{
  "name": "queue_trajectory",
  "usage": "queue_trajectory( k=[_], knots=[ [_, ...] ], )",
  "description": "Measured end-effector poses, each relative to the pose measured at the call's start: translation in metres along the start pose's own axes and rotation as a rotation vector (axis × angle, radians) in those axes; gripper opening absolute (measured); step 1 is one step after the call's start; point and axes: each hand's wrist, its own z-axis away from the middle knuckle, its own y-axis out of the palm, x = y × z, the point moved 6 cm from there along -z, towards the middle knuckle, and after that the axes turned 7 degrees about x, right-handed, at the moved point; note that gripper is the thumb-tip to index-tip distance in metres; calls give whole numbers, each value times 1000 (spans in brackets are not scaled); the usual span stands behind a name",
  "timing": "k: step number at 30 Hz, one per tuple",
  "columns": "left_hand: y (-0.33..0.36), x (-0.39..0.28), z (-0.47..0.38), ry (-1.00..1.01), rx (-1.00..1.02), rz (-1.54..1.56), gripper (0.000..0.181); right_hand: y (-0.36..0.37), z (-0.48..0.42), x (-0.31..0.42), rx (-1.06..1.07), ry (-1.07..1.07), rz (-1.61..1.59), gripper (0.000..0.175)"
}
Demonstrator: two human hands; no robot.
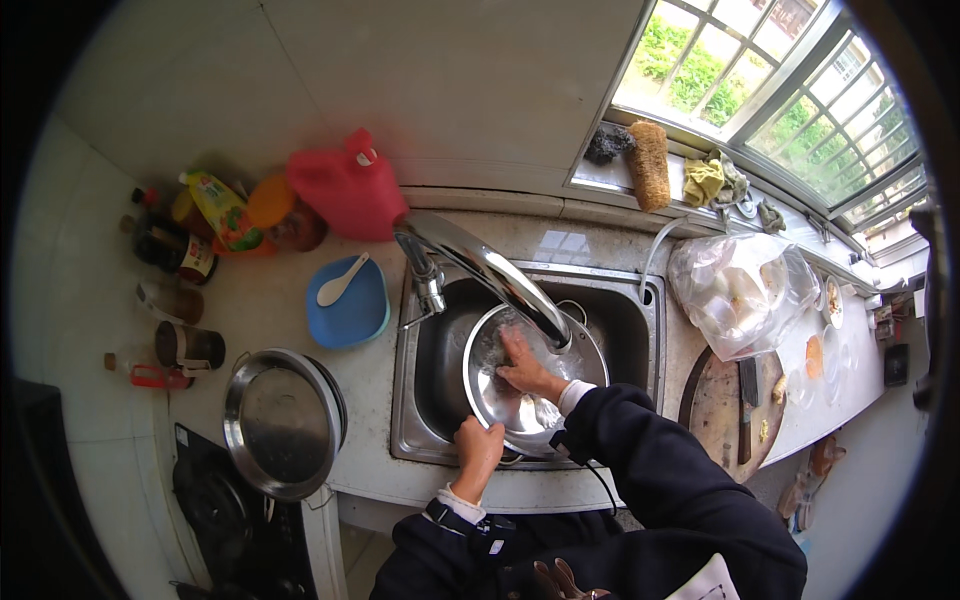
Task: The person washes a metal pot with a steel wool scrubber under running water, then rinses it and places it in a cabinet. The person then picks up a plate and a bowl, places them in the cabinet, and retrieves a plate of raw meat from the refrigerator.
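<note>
A round stainless-steel pan [480, 397] with loop handles sits in the steel sink [431, 390], under the curved chrome faucet [495, 266]. My left hand [480, 450] is closed on the pan's near rim. Inside the pan, my right hand [531, 369] reaches down with its fingers apart and wet, at or near the inner wall. Water in the pan looks stirred up and bright with reflections. A pale shape near the pan's bottom is too glary to make out. The faucet spout hides part of the far rim.
Left of the sink are a blue bowl [349, 319] with a white spoon [343, 281], a steel pot [281, 427] and several bottles. A red jug [349, 187] stands behind. To the right are a plastic bag [739, 289] and a cleaver [748, 397] on a round chopping board [712, 427].
</note>
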Motion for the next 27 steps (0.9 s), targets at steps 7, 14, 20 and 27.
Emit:
queue_trajectory(
  k=[7,14,20,27],
  knots=[
    [20,39,-15,-135,63,220,28,38,90,19,509,-631,385,48],
    [24,28,-21,-1,118,120,26,-55,85,-90,397,98,532,41],
    [24,3,-9,-75,234,244,25,-34,-9,-107,-197,108,266,57],
    [22,-8,-4,-50,245,266,25,19,26,-3,282,-317,332,81]
  ],
)
